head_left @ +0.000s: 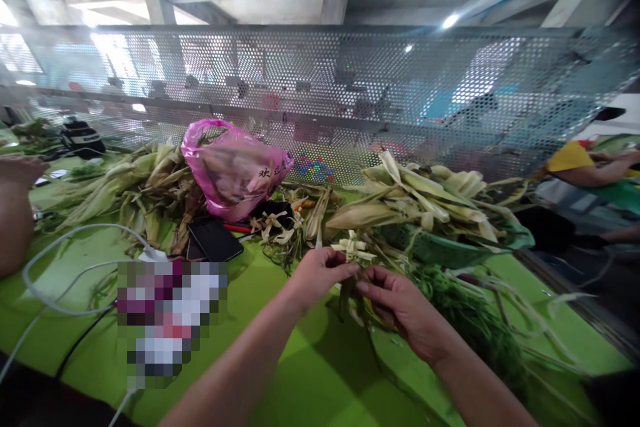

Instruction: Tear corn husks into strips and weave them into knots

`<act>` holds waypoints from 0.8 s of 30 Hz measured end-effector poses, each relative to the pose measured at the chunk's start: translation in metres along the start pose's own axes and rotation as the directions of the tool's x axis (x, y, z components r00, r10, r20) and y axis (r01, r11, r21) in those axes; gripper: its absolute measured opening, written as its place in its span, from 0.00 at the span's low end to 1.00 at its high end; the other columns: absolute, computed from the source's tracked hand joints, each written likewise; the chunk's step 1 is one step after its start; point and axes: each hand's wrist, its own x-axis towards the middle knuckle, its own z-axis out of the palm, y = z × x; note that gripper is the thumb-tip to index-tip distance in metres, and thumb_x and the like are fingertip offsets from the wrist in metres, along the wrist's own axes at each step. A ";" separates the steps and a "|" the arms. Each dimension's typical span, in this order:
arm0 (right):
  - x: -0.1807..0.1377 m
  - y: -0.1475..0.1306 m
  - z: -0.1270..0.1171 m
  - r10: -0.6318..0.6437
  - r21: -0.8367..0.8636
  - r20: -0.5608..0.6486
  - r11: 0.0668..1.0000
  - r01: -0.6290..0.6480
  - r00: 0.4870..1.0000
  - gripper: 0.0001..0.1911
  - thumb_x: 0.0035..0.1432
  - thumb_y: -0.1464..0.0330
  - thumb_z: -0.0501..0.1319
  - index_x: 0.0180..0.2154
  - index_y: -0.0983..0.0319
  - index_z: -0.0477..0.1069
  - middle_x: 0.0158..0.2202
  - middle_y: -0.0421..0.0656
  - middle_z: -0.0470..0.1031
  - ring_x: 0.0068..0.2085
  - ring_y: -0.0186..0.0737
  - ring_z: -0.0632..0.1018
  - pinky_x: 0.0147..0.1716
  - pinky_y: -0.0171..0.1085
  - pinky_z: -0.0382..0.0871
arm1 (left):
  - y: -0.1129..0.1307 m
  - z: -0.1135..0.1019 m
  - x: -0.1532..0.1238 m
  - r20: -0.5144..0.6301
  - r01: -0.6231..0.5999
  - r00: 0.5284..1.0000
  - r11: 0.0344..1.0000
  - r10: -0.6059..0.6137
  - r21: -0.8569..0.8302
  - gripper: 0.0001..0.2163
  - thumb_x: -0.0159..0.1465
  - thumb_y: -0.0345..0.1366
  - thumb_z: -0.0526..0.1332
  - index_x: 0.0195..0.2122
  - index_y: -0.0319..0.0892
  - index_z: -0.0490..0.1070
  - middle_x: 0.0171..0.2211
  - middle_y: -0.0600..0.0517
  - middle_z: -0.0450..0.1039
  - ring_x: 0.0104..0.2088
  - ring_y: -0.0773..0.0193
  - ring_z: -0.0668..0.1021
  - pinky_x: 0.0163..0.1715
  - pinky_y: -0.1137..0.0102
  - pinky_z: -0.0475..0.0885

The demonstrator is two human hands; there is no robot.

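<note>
In the middle of the head view, a small knot of pale, crossed strips [353,247], seemingly of corn husk, stands up between my two hands. My left hand [320,280] pinches the piece just below the strips, thumb against fingers. Close beside it, my right hand [393,303] has its fingertips closed on the lower part, where darker leafy ends hang down. What exactly lies between the right fingertips is partly hidden. Just behind the hands is a green basket [450,253] heaped with dried corn husks [420,197].
A pink plastic bag [235,170] stands beside piled husks [135,193]. A black phone [215,240], white cables [70,233] and a blurred-out item [175,313] lie left. Green feathery sprigs [465,327] are at right. A perforated metal screen [300,80] closes the back; other people sit at both sides.
</note>
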 end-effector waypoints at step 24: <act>0.000 0.002 0.005 -0.055 -0.092 0.055 0.994 0.060 0.997 0.07 0.49 0.66 0.64 0.30 0.62 0.68 0.22 0.35 0.70 0.20 0.29 0.70 0.21 0.31 0.62 | 0.000 -0.010 0.001 0.082 0.015 0.997 1.000 -0.013 -0.017 0.16 0.49 0.43 0.69 0.31 0.35 0.76 0.28 0.50 0.73 0.30 0.67 0.70 0.36 0.69 0.63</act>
